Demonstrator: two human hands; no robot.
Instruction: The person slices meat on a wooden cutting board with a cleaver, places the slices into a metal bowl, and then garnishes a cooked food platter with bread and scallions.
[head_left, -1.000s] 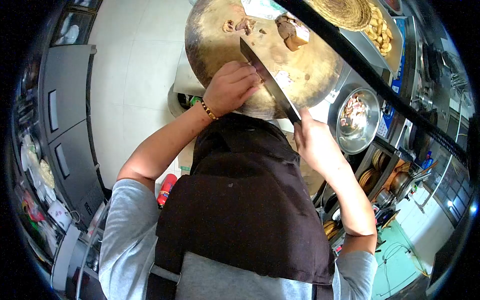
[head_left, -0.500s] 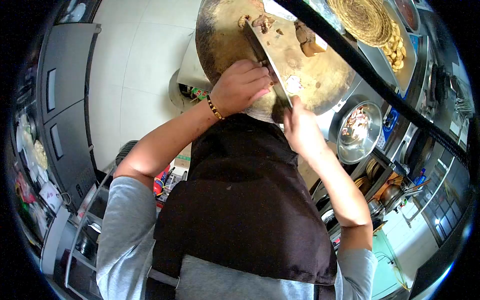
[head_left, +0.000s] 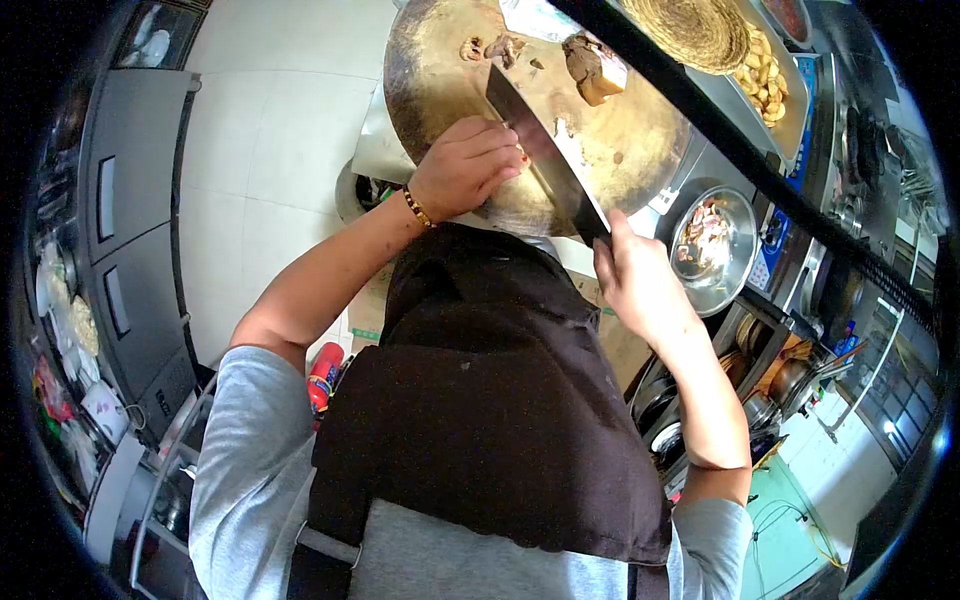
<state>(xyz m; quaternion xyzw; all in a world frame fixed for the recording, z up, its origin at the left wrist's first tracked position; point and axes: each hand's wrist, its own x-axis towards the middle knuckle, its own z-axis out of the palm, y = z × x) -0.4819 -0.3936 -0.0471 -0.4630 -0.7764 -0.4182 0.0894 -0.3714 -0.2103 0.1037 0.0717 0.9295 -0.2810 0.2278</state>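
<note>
My right hand (head_left: 640, 275) is wrapped round the handle of a long cleaver (head_left: 548, 155), whose blade lies slantwise over the round wooden chopping block (head_left: 440, 60). Beside the blade, my left hand (head_left: 465, 168) is closed with fingers curled, pressing something at the blade's edge that is mostly hidden. A chunk of brown meat (head_left: 595, 72) rests on the far right of the block, and small meat scraps (head_left: 503, 48) lie at the far side. Pale bits (head_left: 570, 145) are just right of the blade.
A metal bowl with cut pieces (head_left: 712, 250) stands right of the block. Beyond are a woven round mat (head_left: 695, 30) and a tray of yellowish pieces (head_left: 762, 80). A black strap crosses the upper right. A red extinguisher (head_left: 324, 374) is low at left.
The view has shifted. Compared with half a second ago, the cleaver and my right hand stand farther right of my left hand, and more of the blade shows.
</note>
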